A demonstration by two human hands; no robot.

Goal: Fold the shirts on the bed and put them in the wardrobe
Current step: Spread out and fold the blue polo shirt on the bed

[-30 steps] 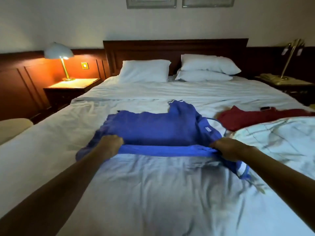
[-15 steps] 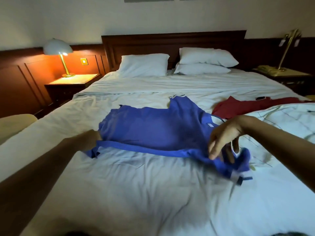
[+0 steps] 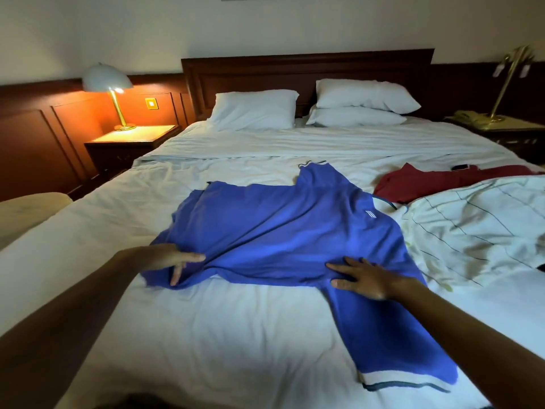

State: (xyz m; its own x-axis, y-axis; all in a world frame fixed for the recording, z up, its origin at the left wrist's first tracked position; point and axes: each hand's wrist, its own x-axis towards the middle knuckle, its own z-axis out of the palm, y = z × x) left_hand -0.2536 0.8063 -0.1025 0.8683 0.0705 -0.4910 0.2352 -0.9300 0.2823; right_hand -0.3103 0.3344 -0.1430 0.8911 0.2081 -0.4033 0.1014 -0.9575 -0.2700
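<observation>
1. A blue shirt lies spread out in the middle of the bed.
2. One part of the blue shirt reaches down toward the near edge of the bed. It has a white and dark band at its end.
3. The left hand rests on the left side of the blue shirt. Its fingers are straight and wide, not curled round the cloth.
4. The right hand lies flat on the near right part of the blue shirt. Its fingers are spread wide, and it holds nothing.
5. The cloth is bunched in folds between the two hands.
6. A red shirt lies on the far right of the bed, near the blue one but not touching it.
7. A small dark thing sits on the red shirt. It is too small to tell what it is.
8. A white cloth with thin dark lines lies crumpled just beside the blue shirt, on its right.
9. Three white pillows lean at the head of the bed. Two of them are stacked on the right.
10. A lit lamp stands on a little counter to the left of the bed.
11. A gold lamp stands to the right of the bed.
</observation>
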